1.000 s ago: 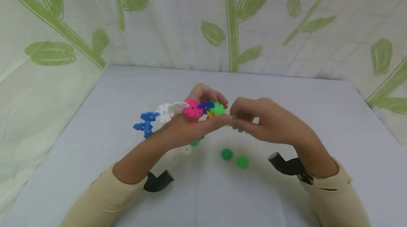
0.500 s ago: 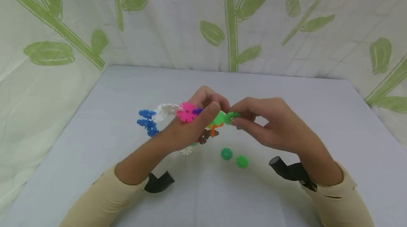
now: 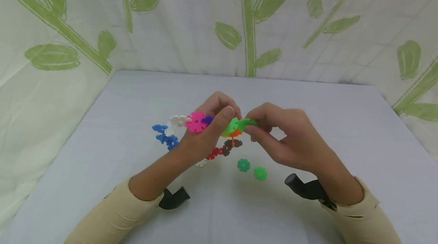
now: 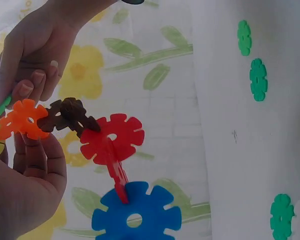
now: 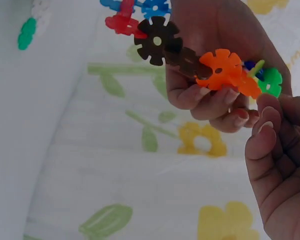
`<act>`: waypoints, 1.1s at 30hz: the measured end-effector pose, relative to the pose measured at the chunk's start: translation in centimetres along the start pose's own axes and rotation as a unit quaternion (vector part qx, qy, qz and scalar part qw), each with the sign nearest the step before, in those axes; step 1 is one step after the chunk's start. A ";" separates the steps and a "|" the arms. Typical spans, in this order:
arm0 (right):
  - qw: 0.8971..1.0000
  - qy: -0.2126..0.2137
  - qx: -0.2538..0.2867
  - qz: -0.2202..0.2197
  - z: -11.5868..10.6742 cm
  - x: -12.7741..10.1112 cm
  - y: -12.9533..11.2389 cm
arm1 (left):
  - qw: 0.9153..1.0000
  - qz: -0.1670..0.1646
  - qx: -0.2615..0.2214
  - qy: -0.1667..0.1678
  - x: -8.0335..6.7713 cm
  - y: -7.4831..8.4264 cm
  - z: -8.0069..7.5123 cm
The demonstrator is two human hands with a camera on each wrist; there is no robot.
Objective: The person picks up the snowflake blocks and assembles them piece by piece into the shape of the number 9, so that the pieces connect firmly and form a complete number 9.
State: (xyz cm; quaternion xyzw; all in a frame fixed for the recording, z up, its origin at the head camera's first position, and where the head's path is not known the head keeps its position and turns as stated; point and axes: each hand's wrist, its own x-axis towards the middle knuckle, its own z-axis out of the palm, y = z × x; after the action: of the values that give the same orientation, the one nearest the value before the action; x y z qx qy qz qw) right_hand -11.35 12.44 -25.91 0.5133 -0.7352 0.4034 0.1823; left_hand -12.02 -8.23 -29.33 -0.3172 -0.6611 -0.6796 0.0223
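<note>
My left hand (image 3: 205,137) grips a chain of slotted plastic snowflake discs, its thumb over the part beside a purple disc (image 3: 207,120). A pink disc (image 3: 196,122), white discs and blue discs (image 3: 172,142) trail off leftward. Below the hand hang orange, brown (image 5: 150,52) and red discs (image 4: 131,129), joined edge to edge through their slots. Between thumb and fingertips, my right hand (image 3: 287,135) pinches a green disc (image 3: 249,122), whose edge meets the light green disc (image 3: 234,124) of the chain. Fingers partly hide that joint in both wrist views.
Loose on the white table (image 3: 308,122) lie a teal disc (image 3: 243,165), a bright green disc (image 3: 260,173) and a white disc (image 3: 200,163) partly under the chain. A curtain with painted leaves (image 3: 229,35) hangs behind the table's far edge.
The right hand's green disc, first mostly hidden by fingers, now meets the chain's light green disc. The left thumb has shifted onto the chain, which has turned, showing more brown and red discs.
</note>
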 end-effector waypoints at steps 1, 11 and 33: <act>1.000 0.000 -0.003 0.001 0.0 0.0 0.0 | 1.000 0.008 -0.006 -0.003 0.0 -0.1 0.0; 1.000 0.007 -0.002 0.006 0.8 0.0 0.1 | 0.997 0.073 -0.015 -0.009 0.1 -0.9 -0.1; 0.995 0.086 0.031 0.039 0.7 -0.2 1.4 | 0.992 -0.044 -0.114 0.001 -0.1 -0.8 0.5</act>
State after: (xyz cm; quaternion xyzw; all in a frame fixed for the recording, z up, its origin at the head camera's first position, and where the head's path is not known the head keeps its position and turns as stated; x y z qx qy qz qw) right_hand -12.47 12.23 -26.98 0.4533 -0.7235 0.4751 0.2128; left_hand -12.17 -7.73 -30.13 -0.2877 -0.5925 -0.7512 -0.0434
